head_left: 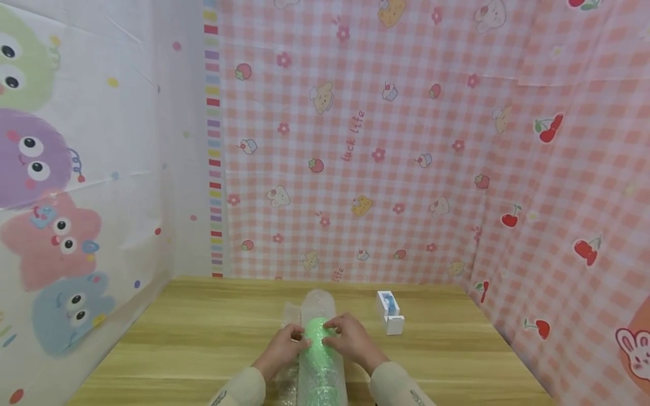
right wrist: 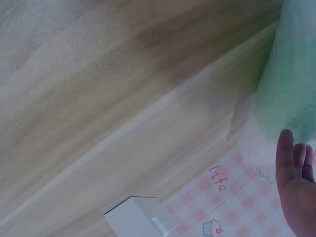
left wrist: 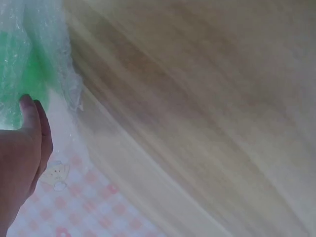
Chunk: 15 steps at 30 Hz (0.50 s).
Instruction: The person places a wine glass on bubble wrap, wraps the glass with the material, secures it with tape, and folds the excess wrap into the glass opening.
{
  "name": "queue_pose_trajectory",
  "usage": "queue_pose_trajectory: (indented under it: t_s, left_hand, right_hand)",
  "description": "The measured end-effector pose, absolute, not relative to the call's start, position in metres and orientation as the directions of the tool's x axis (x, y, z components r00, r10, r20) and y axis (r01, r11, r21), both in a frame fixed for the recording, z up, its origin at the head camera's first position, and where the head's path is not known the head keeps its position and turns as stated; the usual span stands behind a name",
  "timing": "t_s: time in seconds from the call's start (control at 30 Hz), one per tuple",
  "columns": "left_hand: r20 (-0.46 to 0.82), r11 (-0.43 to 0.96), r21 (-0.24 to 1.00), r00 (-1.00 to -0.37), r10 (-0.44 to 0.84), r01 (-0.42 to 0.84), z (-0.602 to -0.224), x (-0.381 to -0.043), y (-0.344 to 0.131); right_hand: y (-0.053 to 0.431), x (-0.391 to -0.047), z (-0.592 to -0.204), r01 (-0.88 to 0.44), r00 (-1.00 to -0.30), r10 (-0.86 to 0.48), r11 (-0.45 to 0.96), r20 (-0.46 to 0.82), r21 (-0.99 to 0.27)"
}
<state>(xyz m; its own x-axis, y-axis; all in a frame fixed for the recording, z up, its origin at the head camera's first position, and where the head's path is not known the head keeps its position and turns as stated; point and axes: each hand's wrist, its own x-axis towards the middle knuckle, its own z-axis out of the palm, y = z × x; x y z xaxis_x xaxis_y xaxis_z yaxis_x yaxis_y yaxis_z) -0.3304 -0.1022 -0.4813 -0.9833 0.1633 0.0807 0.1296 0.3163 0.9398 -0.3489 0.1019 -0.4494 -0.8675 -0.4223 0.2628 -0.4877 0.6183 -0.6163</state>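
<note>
A green cylinder-shaped object point(head_left: 317, 344), its exact kind blurred by the plastic, lies lengthwise inside clear bubble wrap point(head_left: 318, 301) at the front middle of the table. From the left side, my left hand point(head_left: 284, 348) pinches the wrap near the green object's far end, thumb and forefinger bent. Opposite it, my right hand point(head_left: 350, 340) does the same with bent fingers. In the left wrist view the left hand point(left wrist: 24, 153) meets the wrap at the left edge. The right wrist view has the right hand point(right wrist: 296, 182) against the wrapped green surface point(right wrist: 291, 89). Some fingertips are hidden.
A white tape dispenser point(head_left: 390, 313) with a blue roll stands to the right, beyond my right hand. Loose bubble wrap point(head_left: 290, 316) spreads left of the roll. The wooden table point(head_left: 213, 327) ends at patterned cloth walls behind and on both sides.
</note>
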Motion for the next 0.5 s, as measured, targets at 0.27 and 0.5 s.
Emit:
queue_pose_trajectory:
  t_s: [0.27, 0.5]
  left_hand:
    - [0.086, 0.339, 0.927, -0.972, 0.218, 0.158, -0.4756, -0.3308, -0.1024]
    - [0.035, 0.395, 0.912, -0.981, 0.19, 0.109, -0.4729, -0.33, -0.1013]
  right_hand:
    - [0.1016, -0.35, -0.4449, -0.382, -0.91, -0.381, 0.619, 0.163, -0.687]
    - [0.0993, -0.3474, -0.4428, -0.446, -0.884, -0.419, 0.631, 0.205, -0.635]
